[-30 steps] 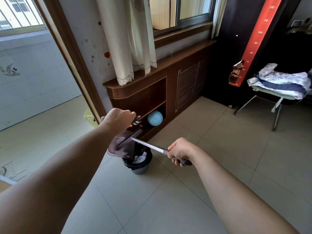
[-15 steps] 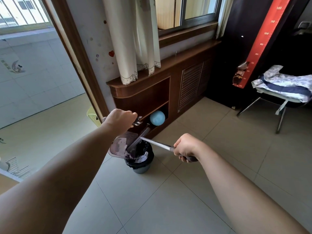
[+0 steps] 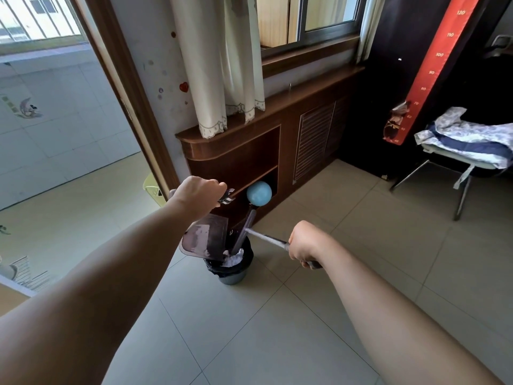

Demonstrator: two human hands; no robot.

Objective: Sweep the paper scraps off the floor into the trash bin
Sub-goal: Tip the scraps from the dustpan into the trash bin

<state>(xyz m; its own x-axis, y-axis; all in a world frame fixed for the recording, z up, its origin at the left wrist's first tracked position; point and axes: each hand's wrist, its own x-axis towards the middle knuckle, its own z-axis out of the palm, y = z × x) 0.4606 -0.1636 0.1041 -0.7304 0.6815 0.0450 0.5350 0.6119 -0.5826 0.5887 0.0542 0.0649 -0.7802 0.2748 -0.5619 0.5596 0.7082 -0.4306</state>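
A small grey trash bin point(image 3: 232, 277) with a black liner stands on the floor by the wooden cabinet; white paper scraps point(image 3: 232, 258) lie inside it. My left hand point(image 3: 197, 194) grips the handle of a dark dustpan point(image 3: 206, 238), which hangs tipped steeply over the bin's left rim. My right hand point(image 3: 306, 243) grips the metal handle of a broom point(image 3: 266, 238). The broom's dark head reaches down into the bin beside the scraps.
A wooden cabinet point(image 3: 249, 151) with an open shelf holds a blue ball point(image 3: 259, 192) just behind the bin. A doorway opens to a balcony at left. A chair with folded cloth point(image 3: 469, 140) stands at right. Tiled floor point(image 3: 249, 329) spreads in front.
The dustpan has tipped more steeply toward the bin, and the broom head has swung upright and down into the bin. Both hands keep their grips.
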